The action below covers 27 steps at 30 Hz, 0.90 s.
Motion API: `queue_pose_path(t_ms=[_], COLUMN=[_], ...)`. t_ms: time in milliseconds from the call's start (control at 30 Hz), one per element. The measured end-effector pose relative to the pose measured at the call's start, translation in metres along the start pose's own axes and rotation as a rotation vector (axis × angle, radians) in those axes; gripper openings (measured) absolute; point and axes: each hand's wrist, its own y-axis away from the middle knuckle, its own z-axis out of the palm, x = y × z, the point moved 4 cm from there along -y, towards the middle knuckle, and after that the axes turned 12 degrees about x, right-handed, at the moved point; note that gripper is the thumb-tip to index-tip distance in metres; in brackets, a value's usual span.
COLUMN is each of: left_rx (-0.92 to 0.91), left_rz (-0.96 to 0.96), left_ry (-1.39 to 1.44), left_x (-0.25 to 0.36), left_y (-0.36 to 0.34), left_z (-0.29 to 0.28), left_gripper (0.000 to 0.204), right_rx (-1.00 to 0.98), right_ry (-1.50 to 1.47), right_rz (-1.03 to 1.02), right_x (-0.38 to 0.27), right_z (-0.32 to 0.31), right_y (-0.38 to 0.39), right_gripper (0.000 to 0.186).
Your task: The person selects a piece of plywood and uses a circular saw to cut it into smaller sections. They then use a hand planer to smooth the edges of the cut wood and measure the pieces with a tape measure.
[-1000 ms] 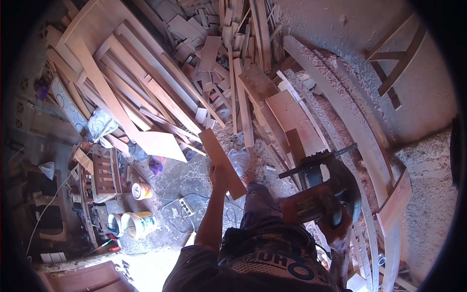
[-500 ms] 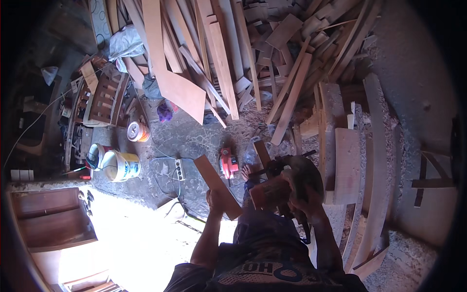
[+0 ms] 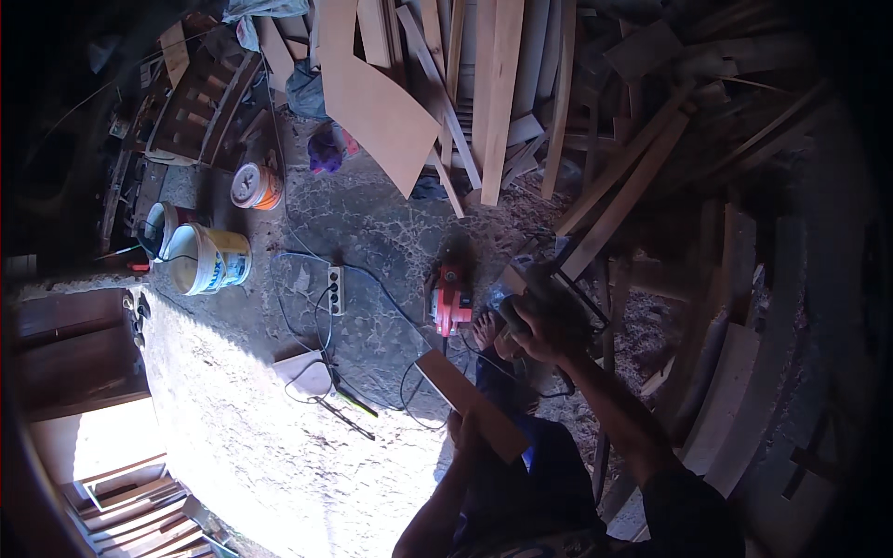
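The left hand is clamped on a flat rectangular brown wooden board, held slanted above the cracked grey concrete floor. The right hand grips a dark handheld power tool just beyond the board's far end. A red power tool lies on the floor near a white power strip, with a yellow-and-white plastic bucket towards the floor's left edge.

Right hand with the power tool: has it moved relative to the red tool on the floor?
Yes. The right hand has come down leftward, now beside the red tool.
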Motion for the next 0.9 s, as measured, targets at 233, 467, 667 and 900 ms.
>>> queue_pose_path(t_ms=[233, 467, 667, 900], left_rx=[0.0, 0.021, -0.026, 0.006], left_rz=[0.158, 0.15, 0.154, 0.064], left_ry=[-0.199, -0.244, -0.279, -0.193], left_x=[-0.013, -0.01, -0.018, -0.013], left_y=[-0.006, -0.008, -0.014, -0.005], left_z=[0.019, 0.016, 0.005, 0.007], left_gripper=[0.042, 0.039, 0.044, 0.045], right_rx=[-0.461, -0.535, -0.523, -0.549], right_ry=[0.365, 0.404, 0.485, 0.478], right_rz=[-0.051, 0.088, 0.081, 0.077], right_x=[0.078, 0.141, 0.166, 0.161], right_z=[0.16, 0.24, 0.28, 0.308], right_y=[-0.026, -0.025, -0.025, -0.033], right_gripper=[0.037, 0.046, 0.04, 0.034])
